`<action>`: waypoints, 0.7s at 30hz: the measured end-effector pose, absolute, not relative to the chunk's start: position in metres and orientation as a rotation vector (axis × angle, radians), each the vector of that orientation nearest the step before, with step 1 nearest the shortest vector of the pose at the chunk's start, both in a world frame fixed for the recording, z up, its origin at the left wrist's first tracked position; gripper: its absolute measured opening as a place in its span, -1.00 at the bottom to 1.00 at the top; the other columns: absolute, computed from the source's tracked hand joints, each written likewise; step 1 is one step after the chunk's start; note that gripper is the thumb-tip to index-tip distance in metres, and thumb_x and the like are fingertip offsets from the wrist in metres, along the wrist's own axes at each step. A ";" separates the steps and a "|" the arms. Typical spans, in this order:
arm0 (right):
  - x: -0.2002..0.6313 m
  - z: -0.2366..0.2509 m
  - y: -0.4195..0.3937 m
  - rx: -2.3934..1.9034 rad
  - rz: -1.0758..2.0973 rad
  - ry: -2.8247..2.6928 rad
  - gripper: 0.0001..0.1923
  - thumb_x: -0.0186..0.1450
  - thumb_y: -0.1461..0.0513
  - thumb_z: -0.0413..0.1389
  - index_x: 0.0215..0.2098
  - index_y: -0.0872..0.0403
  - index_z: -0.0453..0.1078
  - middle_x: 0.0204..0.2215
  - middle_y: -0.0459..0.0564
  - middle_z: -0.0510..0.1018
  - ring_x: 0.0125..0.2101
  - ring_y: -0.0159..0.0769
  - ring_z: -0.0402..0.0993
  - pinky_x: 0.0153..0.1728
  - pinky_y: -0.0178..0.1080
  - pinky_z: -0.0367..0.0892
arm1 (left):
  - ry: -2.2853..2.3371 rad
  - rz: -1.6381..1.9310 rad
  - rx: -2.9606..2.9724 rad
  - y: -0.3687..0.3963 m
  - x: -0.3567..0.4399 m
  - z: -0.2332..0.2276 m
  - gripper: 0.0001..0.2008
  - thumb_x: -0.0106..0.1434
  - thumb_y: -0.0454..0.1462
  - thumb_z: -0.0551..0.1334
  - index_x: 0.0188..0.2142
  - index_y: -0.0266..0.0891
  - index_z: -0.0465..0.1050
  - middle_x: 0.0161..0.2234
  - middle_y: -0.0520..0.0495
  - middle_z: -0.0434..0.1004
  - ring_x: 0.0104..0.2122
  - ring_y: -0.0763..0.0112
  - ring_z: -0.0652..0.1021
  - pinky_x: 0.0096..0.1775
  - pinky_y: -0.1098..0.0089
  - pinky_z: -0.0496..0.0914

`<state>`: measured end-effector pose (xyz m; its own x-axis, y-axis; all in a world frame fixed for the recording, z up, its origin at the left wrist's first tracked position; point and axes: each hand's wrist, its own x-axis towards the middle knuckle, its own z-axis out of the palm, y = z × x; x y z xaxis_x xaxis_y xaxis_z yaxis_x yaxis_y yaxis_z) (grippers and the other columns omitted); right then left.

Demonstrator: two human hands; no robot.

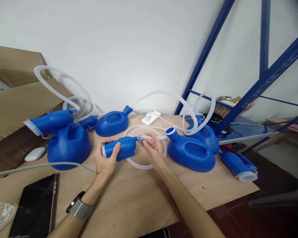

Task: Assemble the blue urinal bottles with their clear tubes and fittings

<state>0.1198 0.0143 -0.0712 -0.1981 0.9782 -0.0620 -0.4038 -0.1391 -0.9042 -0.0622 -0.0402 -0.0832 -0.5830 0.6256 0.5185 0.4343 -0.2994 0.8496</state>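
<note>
My left hand (106, 159) is wrapped round a blue plastic urinal funnel (125, 147) with a white rim, held above the table. At the funnel's narrow outlet, my right hand (152, 148) pinches a small metal hose clamp (142, 140) where the clear hose (141, 166) meets it. That hose loops on the wood behind and below my hands. Just right of my right hand stands a blue urinal bottle (191, 153) with an uncapped neck. Another blue bottle (112, 123) lies behind my left hand, a hose on its neck.
Further blue bottles (68, 147) and funnels (49, 122) crowd both sides of the wooden table (129, 205). A tablet (34, 205) and a white mouse (35, 154) lie left. A power strip (151, 118) sits by the wall. Cardboard boxes (22, 99) and a blue shelf frame (253, 82) flank the table.
</note>
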 end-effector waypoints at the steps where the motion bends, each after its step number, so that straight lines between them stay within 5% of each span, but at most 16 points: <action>1: 0.118 -0.071 0.014 -0.836 1.593 -0.881 -0.46 0.03 0.11 0.37 -0.10 -0.02 0.26 -0.34 -0.18 0.63 -0.22 -0.57 0.61 0.07 -0.40 0.48 | 1.764 2.004 1.349 -0.040 -0.063 -0.085 -0.66 0.15 -0.04 0.39 -0.25 -0.23 0.45 -0.25 -0.05 0.56 -0.26 0.33 0.57 -0.17 0.34 0.44; 5: 0.112 -0.068 0.011 -0.760 1.604 -0.642 -0.44 -0.06 0.24 0.41 -0.39 0.10 0.06 -0.40 -0.24 0.57 -0.12 -0.58 0.59 0.17 -0.37 0.47 | 1.739 1.993 1.360 -0.039 -0.063 -0.089 -0.65 0.13 -0.06 0.42 -0.23 -0.23 0.44 -0.23 -0.06 0.58 -0.22 0.31 0.58 -0.12 0.32 0.45; 11: 0.107 -0.072 0.004 -0.777 1.640 -0.416 -0.53 -0.04 0.26 0.35 -0.40 0.09 0.09 -0.11 -0.14 0.62 0.01 -0.54 0.59 0.35 -0.31 0.44 | 1.770 1.991 1.338 -0.040 -0.062 -0.085 -0.65 0.13 -0.05 0.41 -0.26 -0.23 0.44 -0.26 -0.06 0.58 -0.25 0.31 0.58 -0.13 0.31 0.46; 18: 0.102 -0.083 0.007 -0.846 1.842 -0.427 -0.56 0.11 0.07 0.26 -0.09 0.00 0.33 0.11 -0.07 0.55 0.04 -0.50 0.59 0.06 -0.41 0.54 | 1.793 2.008 1.279 -0.039 -0.062 -0.082 -0.64 0.13 -0.01 0.39 -0.27 -0.23 0.44 -0.27 -0.06 0.55 -0.26 0.31 0.56 -0.13 0.30 0.46; 21: 0.101 -0.085 0.008 -0.845 1.805 -0.609 -0.52 0.10 -0.03 0.27 -0.11 0.01 0.36 0.13 -0.07 0.53 -0.01 -0.52 0.58 -0.08 -0.45 0.50 | 1.783 2.011 1.276 -0.039 -0.061 -0.083 -0.64 0.13 -0.01 0.38 -0.27 -0.23 0.44 -0.28 -0.05 0.55 -0.26 0.32 0.56 -0.14 0.31 0.45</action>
